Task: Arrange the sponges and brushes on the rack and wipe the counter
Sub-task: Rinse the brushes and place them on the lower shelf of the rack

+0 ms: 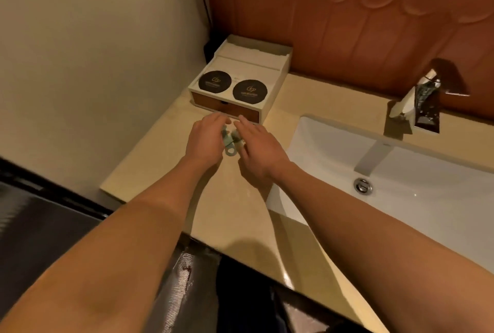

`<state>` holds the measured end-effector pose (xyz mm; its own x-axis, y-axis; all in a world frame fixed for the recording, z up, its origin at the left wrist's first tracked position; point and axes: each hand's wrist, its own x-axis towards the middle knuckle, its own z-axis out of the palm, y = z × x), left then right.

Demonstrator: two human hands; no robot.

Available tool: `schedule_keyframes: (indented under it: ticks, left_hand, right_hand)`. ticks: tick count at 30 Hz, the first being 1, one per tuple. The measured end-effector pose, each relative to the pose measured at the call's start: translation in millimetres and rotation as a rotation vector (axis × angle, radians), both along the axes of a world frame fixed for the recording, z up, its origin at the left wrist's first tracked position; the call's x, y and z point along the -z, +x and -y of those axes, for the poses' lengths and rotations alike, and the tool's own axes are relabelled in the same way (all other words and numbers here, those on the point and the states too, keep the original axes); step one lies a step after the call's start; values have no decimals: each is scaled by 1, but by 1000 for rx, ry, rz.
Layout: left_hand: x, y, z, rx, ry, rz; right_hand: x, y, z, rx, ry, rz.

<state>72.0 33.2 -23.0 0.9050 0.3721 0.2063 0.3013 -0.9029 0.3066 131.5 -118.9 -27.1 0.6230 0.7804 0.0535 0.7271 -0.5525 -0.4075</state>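
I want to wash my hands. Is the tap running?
Off. No water falls from the faucet, and the sink looks dry.

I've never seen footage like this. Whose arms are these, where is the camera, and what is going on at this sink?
There is no machine here: a person wears a camera on the head, looking down at their own bare arms. The left hand and right hand meet over a beige counter, both holding a small pale green item with a loop at its end; what it is stays unclear. Behind them stands a white tray box bearing two black round discs. To the right are a white sink and a faucet.
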Motion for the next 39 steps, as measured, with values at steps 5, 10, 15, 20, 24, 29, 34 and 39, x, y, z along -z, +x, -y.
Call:
schedule_keyframes:
  ticks: [5,10,15,20,24,29,34,39]
  left_hand:
    - [12,6,-21,109,-22,-92]
    - [21,3,-29,119,-23,-98]
    - [16,1,-27,113,142,-183]
    - [12,-9,-17,149,217,-196]
    - [9,-22,-15,57,155,-155]
    - [2,-36,0,89,92,-153]
    - [-7,-49,36,66,20,-101]
    - [-24,-40,78,142,78,-142]
  right_hand:
    - [14,8,-13,-47,-128,60]
    - [16,5,-16,62,-20,79]
    - [16,-2,-13,147,12,32]
    - [14,-15,-8,273,113,-69]
    - [18,-18,2,345,71,21]
    - [8,-21,32,348,81,-56]
    - [-6,-23,70,330,85,-2]
    - [-25,-24,125,337,56,152]
